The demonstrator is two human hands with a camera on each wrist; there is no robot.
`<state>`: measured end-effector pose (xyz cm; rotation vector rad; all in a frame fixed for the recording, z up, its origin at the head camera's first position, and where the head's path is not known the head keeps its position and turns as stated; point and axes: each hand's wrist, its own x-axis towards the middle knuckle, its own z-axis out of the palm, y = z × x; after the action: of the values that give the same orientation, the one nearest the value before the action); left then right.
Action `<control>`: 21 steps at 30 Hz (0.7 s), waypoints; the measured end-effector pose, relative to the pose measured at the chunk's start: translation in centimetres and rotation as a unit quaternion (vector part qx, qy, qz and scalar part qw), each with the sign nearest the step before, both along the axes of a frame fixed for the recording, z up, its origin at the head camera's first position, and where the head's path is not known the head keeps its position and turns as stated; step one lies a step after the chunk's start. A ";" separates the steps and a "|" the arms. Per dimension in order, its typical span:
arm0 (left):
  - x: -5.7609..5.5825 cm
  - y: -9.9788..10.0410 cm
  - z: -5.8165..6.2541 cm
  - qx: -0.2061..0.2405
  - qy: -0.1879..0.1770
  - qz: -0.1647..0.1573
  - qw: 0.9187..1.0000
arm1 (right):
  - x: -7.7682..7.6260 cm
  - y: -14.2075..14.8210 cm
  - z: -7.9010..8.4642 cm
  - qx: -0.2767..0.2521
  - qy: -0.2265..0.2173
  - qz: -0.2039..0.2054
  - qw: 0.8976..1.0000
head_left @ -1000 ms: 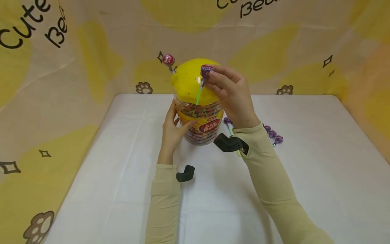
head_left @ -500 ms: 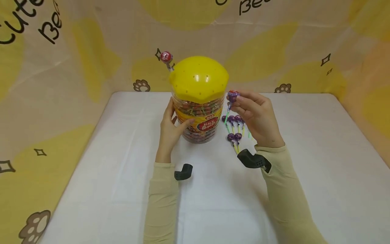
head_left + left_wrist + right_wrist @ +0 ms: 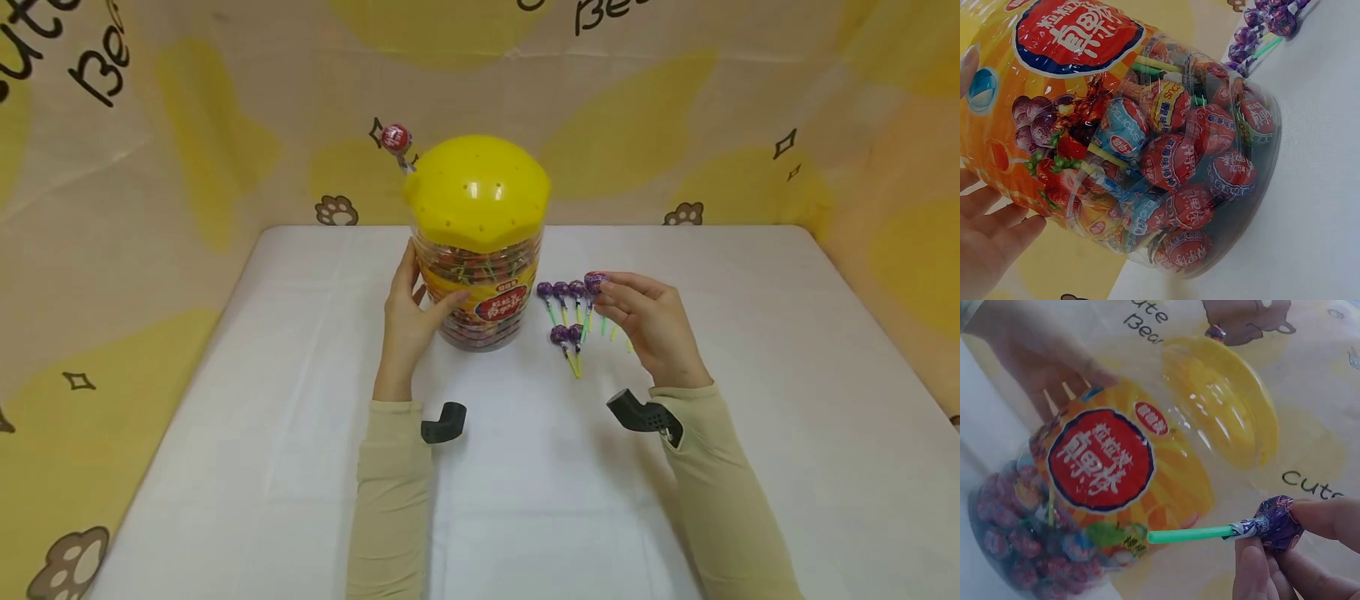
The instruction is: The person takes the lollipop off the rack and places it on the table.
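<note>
A clear plastic jar (image 3: 480, 287) with a yellow lemon-shaped lid (image 3: 480, 196) stands on the table, full of wrapped lollipops (image 3: 1172, 159). My left hand (image 3: 411, 321) grips the jar's left side, thumb across its front label. Right of the jar, my right hand (image 3: 652, 325) pinches a purple-wrapped lollipop (image 3: 1279, 522) by its head, the green stick pointing away from the fingers in the right wrist view. Below and beside it, purple lollipops (image 3: 561, 290) lie in a row on the table, with two more (image 3: 568, 335) in front of them. The right hand hides part of the row.
A red-wrapped lollipop (image 3: 396, 138) sticks up at the lid's left side. The white tabletop (image 3: 525, 500) meets a yellow patterned cloth backdrop (image 3: 600, 108) at the back and sides. Black wrist cameras (image 3: 444, 422) jut from both sleeves.
My right hand has carried the purple lollipop from in front of the lid down and right to the row, which shows more now. My left hand stays on the jar.
</note>
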<state>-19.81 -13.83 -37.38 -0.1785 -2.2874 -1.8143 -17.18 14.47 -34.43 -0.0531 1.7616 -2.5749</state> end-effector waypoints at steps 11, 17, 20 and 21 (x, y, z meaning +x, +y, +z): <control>0.2 -0.2 -0.1 -0.004 -0.005 0.002 1.000 | -1.0 1.9 -3.9 0.065 -0.070 0.016 0.995; 0.1 -0.1 0.0 -0.007 -0.004 0.001 1.000 | -1.5 2.9 -5.4 0.123 -0.092 0.026 0.988; 0.1 -0.1 0.1 -0.006 -0.003 0.002 1.000 | -1.7 3.4 -6.0 0.156 -0.102 0.031 0.982; 0.1 -0.1 0.0 -0.005 -0.002 0.001 1.000 | -1.8 3.5 -6.2 0.165 -0.106 0.034 0.980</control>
<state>-19.68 -13.92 -37.33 -0.1734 -2.2995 -1.8030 -18.94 17.97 -40.64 0.1568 2.0307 -2.1188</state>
